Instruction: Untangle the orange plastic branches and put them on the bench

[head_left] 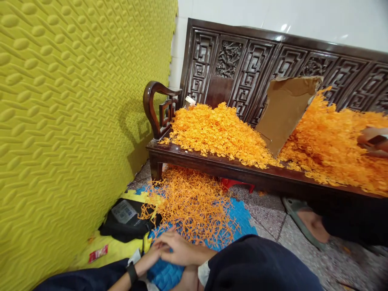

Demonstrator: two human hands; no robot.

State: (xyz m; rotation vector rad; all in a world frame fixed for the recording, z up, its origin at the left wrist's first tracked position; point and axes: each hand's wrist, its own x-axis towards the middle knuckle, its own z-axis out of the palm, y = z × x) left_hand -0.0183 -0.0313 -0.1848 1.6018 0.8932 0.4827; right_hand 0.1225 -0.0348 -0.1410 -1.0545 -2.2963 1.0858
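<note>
My left hand (152,255), with a dark band on its wrist, reaches in from the bottom, and its fingers lie under my right hand. My right hand (177,247) rests across it, fingers overlapping the left ones. No object shows in either hand. Just beyond them, a loose heap of thin orange strands (194,202) lies on a blue foam mat (239,216). On the dark wooden bench (188,155) sit a pile of curly orange pieces (218,131) and a larger orange pile (333,141), with a cardboard piece (285,109) standing between them.
A black bag (130,218) and a red wrapper (98,254) lie at the left, beside a yellow foam wall (75,121). A red stool (238,184) shows beneath the bench. At the right, another person's hand (376,141) touches the larger pile; their sandalled foot (309,224) is below.
</note>
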